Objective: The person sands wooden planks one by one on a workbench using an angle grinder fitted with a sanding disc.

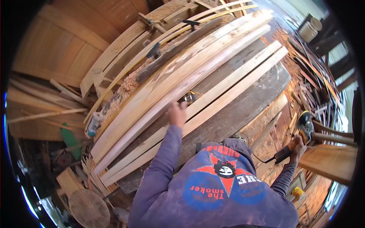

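My left hand [177, 114] is over the long planks, its fingers curled beside a small round metal and glass-like object [189, 97] lying on the dark bench [228, 110]. Whether the fingers touch that object is hard to tell. Out at the right, my right hand [298, 149] is wrapped round the body of a power tool [286, 152] with a round disc head, held away from the bench. A cord hangs from the tool's rear end. Two pale strips [205, 109] lie side by side near my body, and wider planks [182, 83] lie beyond them.
Shavings and a clamp [152, 23] are at the bench's far side. Scrap strips [319, 79] pile up at the right, near a pale container [308, 32]. Wooden panels [57, 49] stand at the upper left. A round wood piece [88, 208] is at the lower left.
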`<state>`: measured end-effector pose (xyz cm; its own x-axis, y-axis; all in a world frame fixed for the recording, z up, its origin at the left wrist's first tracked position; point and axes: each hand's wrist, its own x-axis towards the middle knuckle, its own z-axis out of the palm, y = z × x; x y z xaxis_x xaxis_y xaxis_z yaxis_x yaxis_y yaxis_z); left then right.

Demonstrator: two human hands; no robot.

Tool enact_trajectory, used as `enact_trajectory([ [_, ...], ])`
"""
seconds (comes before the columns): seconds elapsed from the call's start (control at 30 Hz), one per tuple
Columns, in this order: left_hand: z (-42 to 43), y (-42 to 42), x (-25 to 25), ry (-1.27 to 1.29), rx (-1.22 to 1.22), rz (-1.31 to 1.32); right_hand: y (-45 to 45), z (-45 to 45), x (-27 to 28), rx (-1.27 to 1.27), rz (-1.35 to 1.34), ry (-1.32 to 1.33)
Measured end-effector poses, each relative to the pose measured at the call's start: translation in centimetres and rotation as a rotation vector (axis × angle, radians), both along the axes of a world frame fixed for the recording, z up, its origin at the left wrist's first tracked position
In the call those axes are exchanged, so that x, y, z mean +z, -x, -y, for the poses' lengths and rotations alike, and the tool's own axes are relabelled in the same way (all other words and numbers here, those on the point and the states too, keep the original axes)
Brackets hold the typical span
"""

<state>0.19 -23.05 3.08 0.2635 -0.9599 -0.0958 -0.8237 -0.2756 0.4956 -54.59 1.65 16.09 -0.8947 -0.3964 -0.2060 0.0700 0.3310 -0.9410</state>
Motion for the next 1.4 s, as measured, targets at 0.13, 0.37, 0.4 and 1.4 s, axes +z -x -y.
enact_trajectory([
  [0.13, 4.1, 6.8, -1.3, -0.276, 0.255, 0.087, 0.7, 3.9, 0.3, 0.146, 0.011, 0.052],
  [0.37, 6.1, 8.5, -0.6, -0.362, 0.387, 0.118, 3.3, 6.7, -3.1, 0.229, -0.024, 0.094],
  [0.4, 5.6, 8.4, 0.6, -0.332, 0.343, 0.147, 4.4, 6.6, -4.1, 0.241, -0.033, 0.109],
  [1.4, -7.1, -5.1, 4.8, 0.066, -0.421, -0.088, -0.5, 5.7, 0.9, 0.195, -0.02, 0.113],
])
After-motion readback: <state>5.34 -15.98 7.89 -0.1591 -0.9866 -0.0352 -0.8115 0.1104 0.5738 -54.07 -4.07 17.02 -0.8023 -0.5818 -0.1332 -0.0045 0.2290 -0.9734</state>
